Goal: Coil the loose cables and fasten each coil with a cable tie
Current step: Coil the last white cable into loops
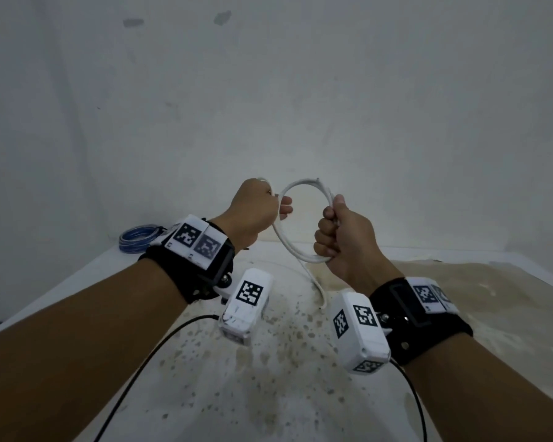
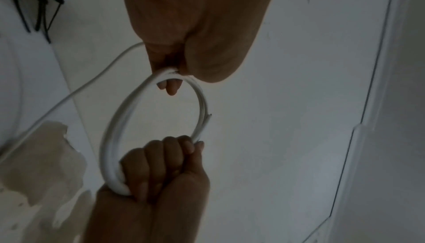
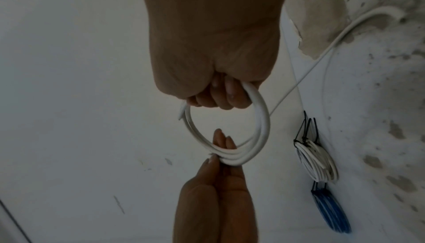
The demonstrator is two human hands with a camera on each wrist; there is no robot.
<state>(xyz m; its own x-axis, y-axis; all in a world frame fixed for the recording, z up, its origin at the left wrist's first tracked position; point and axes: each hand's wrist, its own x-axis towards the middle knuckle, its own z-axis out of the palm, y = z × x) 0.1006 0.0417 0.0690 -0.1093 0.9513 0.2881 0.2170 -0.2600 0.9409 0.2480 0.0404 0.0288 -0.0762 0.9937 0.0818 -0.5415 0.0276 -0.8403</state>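
I hold a white cable coil (image 1: 286, 239) of several loops upright above the table, between both hands. My left hand (image 1: 267, 204) pinches its left side between thumb and fingers; the left wrist view shows the coil (image 2: 115, 138) hanging from that pinch. My right hand (image 1: 331, 232) is a fist curled round the coil's right side, seen closely in the right wrist view as fingers (image 3: 220, 98) wrapped round the loops (image 3: 262, 119). One short cable end (image 2: 208, 118) sticks out of the loops. A loose tail (image 1: 318, 287) drops from the coil to the table.
The white table (image 1: 300, 393) has brown stains and specks. Two tied coils lie at its back left by the wall: a blue one (image 1: 138, 239) and a white one (image 3: 317, 163) with black cable ties (image 3: 306, 128). Thin black wires (image 1: 160, 342) hang from my wrist cameras.
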